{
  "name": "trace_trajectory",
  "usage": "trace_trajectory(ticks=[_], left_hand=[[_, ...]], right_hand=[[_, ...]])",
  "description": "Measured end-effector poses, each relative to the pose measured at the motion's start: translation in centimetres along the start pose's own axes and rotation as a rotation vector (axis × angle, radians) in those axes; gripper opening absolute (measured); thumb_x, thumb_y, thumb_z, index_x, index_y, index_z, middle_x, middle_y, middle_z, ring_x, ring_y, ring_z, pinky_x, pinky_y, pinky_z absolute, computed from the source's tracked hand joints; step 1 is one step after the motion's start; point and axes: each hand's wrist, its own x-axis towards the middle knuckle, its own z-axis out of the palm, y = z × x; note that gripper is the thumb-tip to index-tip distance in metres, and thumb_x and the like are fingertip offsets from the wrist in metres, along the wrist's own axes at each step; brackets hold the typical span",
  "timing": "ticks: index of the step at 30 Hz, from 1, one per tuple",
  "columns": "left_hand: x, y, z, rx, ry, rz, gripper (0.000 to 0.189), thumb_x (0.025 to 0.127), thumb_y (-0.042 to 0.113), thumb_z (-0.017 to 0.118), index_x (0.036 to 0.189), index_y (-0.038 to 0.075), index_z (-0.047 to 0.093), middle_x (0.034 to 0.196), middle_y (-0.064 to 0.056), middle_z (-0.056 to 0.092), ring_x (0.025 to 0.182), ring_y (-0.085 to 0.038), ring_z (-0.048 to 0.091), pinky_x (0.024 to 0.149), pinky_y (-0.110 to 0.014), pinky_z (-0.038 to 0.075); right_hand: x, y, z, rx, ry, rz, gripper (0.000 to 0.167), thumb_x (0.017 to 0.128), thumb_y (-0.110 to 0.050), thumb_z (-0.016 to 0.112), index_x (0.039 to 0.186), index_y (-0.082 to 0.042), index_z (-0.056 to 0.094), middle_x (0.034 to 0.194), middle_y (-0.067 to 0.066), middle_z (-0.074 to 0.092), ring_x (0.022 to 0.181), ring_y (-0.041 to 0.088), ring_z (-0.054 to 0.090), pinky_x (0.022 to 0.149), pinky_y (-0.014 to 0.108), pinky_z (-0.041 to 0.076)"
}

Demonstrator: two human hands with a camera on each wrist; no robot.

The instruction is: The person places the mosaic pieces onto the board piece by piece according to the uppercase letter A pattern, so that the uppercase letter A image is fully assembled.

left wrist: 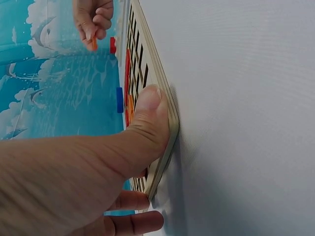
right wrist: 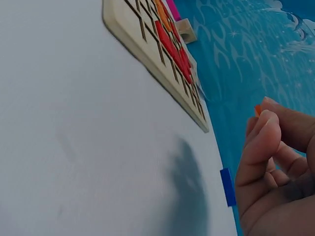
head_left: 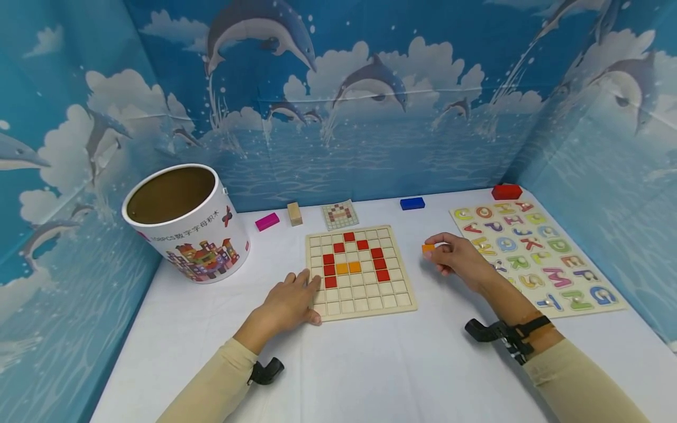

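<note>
A wooden grid board lies on the table, with red tiles and two orange tiles set in its squares. My left hand rests on the board's near left corner. In the left wrist view, its thumb lies against the board's edge, and the other fingers are beside that corner. To the right of the board, my right hand pinches a small orange tile between thumb and fingertips, raised above the table. Only a sliver of this tile shows in the right wrist view.
A pattern card lies behind the board. Along the back are a magenta block, a plain wooden block, a blue block and a red block. A large bucket stands left; an alphabet board lies right.
</note>
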Motion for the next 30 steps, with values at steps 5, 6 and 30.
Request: trace_trajectory(ticks=[5,6,30], left_hand=[[0.0,0.1,-0.1,0.000,-0.002,-0.001,0.093,0.079,0.047,0.080,0.154,0.007,0.044,0.159,-0.022,0.037,0.132,-0.037,0.043,0.102,-0.050,0.045],[0.0,0.1,0.0,0.000,-0.005,-0.001,0.092,0.080,0.047,0.080,0.154,0.007,0.044,0.159,-0.022,0.037,0.132,-0.037,0.043,0.102,-0.050,0.045],[0.0,-0.2,0.0,0.020,-0.001,0.006,0.091,0.081,0.049,0.079,0.154,0.008,0.044,0.160,-0.021,0.037,0.132,-0.036,0.044,0.102,-0.051,0.045]], right_hand=[[0.8,-1.0,1.3,0.085,-0.028,-0.037,0.050,0.098,-0.022,0.070,0.140,-0.003,0.051,0.086,0.013,0.061,0.069,0.016,0.056,0.064,0.025,0.052],[1.0,-1.2,1.6,0.111,-0.039,-0.043,0.050,0.098,-0.020,0.070,0.140,-0.002,0.050,0.086,0.013,0.062,0.069,0.015,0.056,0.063,0.025,0.052],[4.5,-3.9,10.7,-0.571,-0.134,-0.193,0.024,0.092,-0.017,0.073,0.115,-0.011,0.072,0.077,0.002,0.054,0.072,0.019,0.050,0.064,0.031,0.036]])
